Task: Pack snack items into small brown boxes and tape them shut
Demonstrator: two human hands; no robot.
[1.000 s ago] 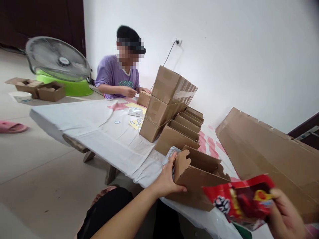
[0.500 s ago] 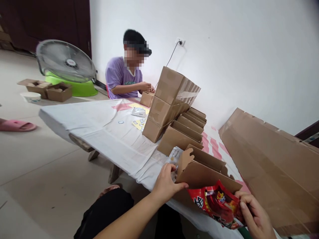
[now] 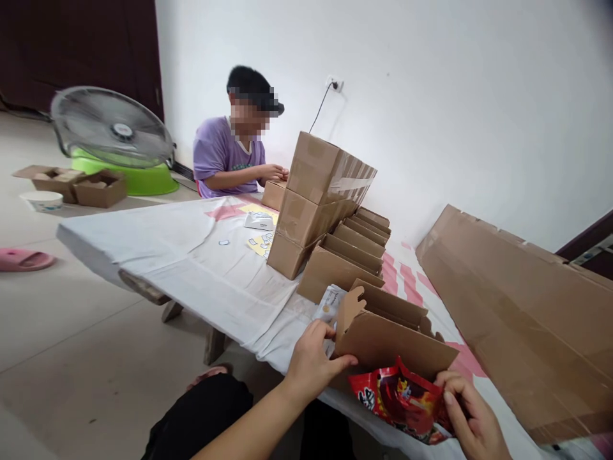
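Note:
An open cardboard box (image 3: 393, 345) stands at the near edge of the table. My left hand (image 3: 311, 358) is closed on its left end, thumb on the front panel and fingers round the side. Beside those fingers, a white-grey packet (image 3: 329, 303) lies against the box, partly hidden. My right hand (image 3: 467, 409) pinches the right edge of a shiny red food packet (image 3: 405, 399), which hangs tilted in front of the box. Behind it runs a row of more open boxes (image 3: 342, 268).
Taped boxes (image 3: 309, 185) are stacked along the white-covered table (image 3: 191, 275). Across it a person (image 3: 227, 156) in purple handles a small box. Small cards (image 3: 261, 244) lie near a white carton (image 3: 258, 220). A large cardboard sheet (image 3: 517, 319) leans right; a fan (image 3: 117, 131) stands left.
The red packet and my right hand have moved a little left along the front of the box. My left hand keeps its hold on the box. The view has shifted slightly.

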